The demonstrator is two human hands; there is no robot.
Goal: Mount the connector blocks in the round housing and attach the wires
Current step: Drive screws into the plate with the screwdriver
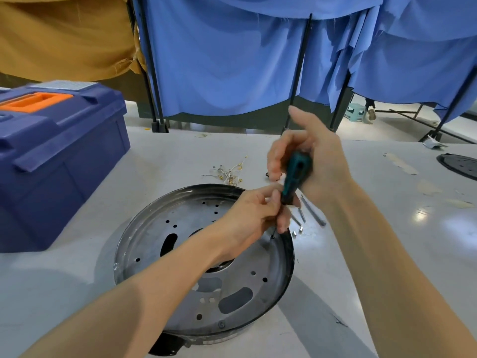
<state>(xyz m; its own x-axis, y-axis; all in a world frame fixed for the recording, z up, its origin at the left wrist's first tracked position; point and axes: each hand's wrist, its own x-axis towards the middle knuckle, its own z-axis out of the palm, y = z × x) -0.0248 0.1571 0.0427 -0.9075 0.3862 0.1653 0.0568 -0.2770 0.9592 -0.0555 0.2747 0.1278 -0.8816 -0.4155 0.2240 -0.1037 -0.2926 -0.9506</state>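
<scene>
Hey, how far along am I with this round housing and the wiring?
Done: little; no connector block shows in the round grey metal housing. In hand: the right hand grips a teal-handled screwdriver, the left hand steadies its shaft at the right rim. Left: the white wires with gold terminals lie loose on the table, unattached.

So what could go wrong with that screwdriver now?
1. The screwdriver tip sits at a small hole near the rim of the round housing; it might slip and scratch the metal.
2. The left hand pinches the shaft right by the tip, so a slip could poke a finger.
3. The right hand works above loose bits beside the housing; a nudge could scatter them.
</scene>
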